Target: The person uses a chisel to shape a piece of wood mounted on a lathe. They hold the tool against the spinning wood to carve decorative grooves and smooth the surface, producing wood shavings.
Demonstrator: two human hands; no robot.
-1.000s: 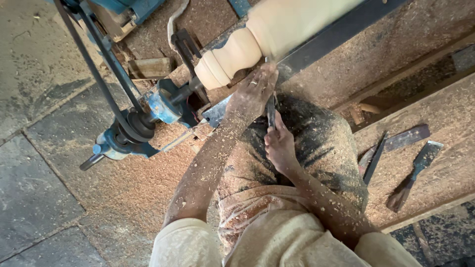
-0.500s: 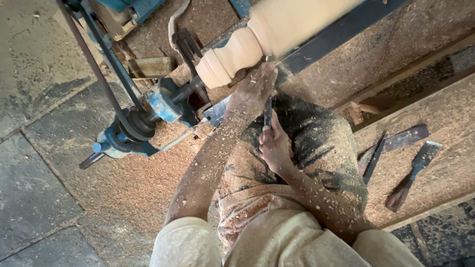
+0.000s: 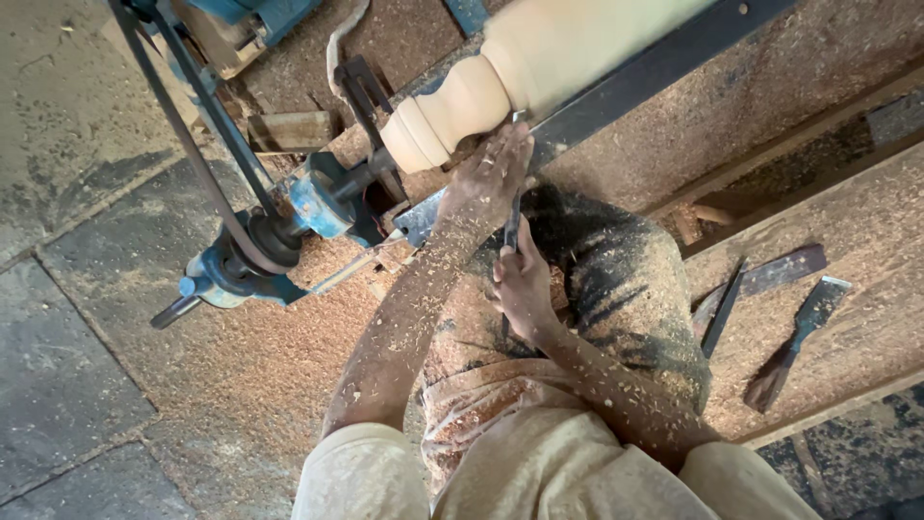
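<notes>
Sawdust-strewn grey stone slab floor (image 3: pixel 67 385), daylit

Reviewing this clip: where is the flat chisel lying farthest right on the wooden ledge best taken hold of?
Probably by the flat chisel's dark handle end, the lower part nearest the person, coming from above. It lies flat and clear of the neighbouring tools, with its pale blade pointing away.

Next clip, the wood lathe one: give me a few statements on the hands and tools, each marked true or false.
1. The left hand rests at the tool rest beside the pale turned workpiece. True.
2. The right hand is empty. False: its grip is closed on the handle of a dark turning chisel.
3. Spare chisels lie on the sawdust-covered plank to the right. True.
4. The forearms are clean. False: both are flecked with sawdust.
5. The drive belt is bright red. False: it is dark.
</notes>
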